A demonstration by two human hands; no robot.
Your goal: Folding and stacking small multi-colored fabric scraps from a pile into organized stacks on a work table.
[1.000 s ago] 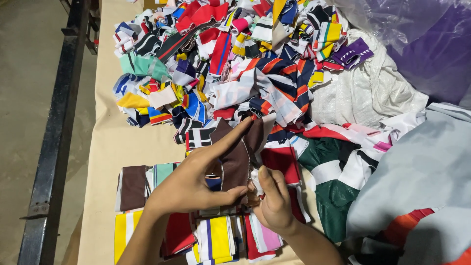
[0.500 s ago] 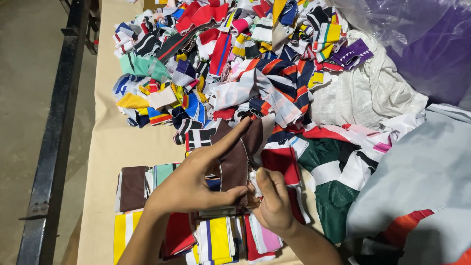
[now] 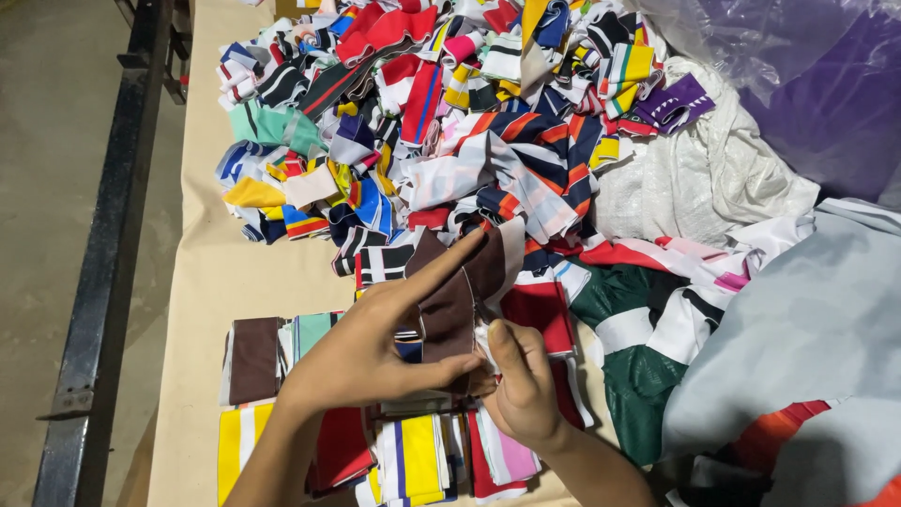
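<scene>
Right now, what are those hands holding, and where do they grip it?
A dark brown fabric piece: left hand pinches its side, right hand its bottom end.

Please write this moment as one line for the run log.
left hand: holds brown fabric strip | right hand: pinches its lower end | surroundings: mixed fabric pile, table

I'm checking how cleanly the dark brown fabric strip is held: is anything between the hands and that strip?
Nothing visible is. The left hand pinches the brown strip directly, forefinger along its top and thumb at its lower end. The right hand meets the strip's lower end by that thumb. The sorted pieces lie beneath, not between.
</scene>
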